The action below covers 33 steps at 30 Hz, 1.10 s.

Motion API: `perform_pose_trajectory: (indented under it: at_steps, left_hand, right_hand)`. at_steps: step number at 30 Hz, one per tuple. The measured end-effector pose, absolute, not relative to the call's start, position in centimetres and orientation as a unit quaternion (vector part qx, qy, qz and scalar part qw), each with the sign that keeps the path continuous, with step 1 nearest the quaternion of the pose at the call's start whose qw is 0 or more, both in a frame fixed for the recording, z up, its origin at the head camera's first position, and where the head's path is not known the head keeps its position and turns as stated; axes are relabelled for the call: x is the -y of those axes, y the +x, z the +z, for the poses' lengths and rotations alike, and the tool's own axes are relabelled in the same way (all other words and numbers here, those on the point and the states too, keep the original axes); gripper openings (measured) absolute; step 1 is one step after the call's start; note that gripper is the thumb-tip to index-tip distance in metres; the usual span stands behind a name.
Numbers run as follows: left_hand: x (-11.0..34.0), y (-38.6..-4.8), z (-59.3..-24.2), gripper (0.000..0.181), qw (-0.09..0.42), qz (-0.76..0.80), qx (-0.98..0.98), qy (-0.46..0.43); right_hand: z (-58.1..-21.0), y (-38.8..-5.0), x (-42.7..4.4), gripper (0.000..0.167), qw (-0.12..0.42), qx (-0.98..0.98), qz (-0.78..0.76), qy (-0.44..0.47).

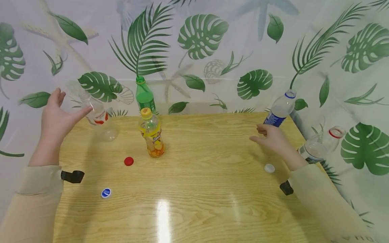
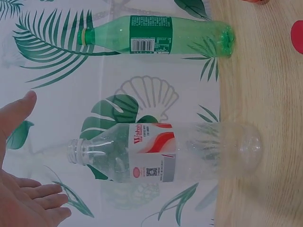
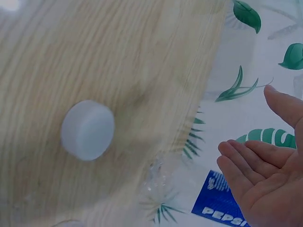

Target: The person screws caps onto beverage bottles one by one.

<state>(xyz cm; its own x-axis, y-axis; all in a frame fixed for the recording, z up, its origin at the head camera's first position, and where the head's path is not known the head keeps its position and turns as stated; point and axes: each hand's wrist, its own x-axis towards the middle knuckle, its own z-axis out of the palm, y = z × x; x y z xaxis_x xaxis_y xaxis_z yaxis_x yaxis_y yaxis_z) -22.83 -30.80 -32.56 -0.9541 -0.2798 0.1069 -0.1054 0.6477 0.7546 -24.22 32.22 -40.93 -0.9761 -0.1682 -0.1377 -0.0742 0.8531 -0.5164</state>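
Observation:
My left hand [image 1: 56, 121] is raised beside an uncapped clear bottle [image 1: 101, 118] with a red and white label. Thumb and fingers are spread apart near the neck; in the left wrist view a gap separates the hand [image 2: 31, 198] from the bottle [image 2: 199, 151]. My right hand [image 1: 275, 140] hovers over the table's right side, holding nothing, in front of an uncapped Pepsi bottle [image 1: 282, 104] with a blue label. Its fingers overlap that label in the right wrist view. A white cap [image 3: 88, 130] lies on the table below the right hand.
A green bottle [image 1: 144, 96] with its cap on stands at the back, behind a yellow-capped bottle [image 1: 152, 135]. A red cap [image 1: 129, 161] and a blue cap [image 1: 106, 193] lie front left. At the right edge stands a clear bottle with a red neck ring [image 1: 329, 141].

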Motion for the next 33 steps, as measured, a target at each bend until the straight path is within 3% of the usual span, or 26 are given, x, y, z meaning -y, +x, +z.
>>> perform_pose_trajectory:
  at_steps: [15, 33]
  left_hand:
    - [33.1, -24.2, -35.7, 0.120, 0.054, -0.464, 0.866, 0.182]
    - [32.5, -25.2, -39.5, 0.115, 0.002, -0.486, 0.857, 0.171]
  right_hand:
    - [-42.8, -21.5, -34.6, 0.078, 0.102, -0.967, -0.224, -0.067]
    - [-44.6, -17.8, -35.2, 0.072, 0.117, -0.975, -0.178, -0.070]
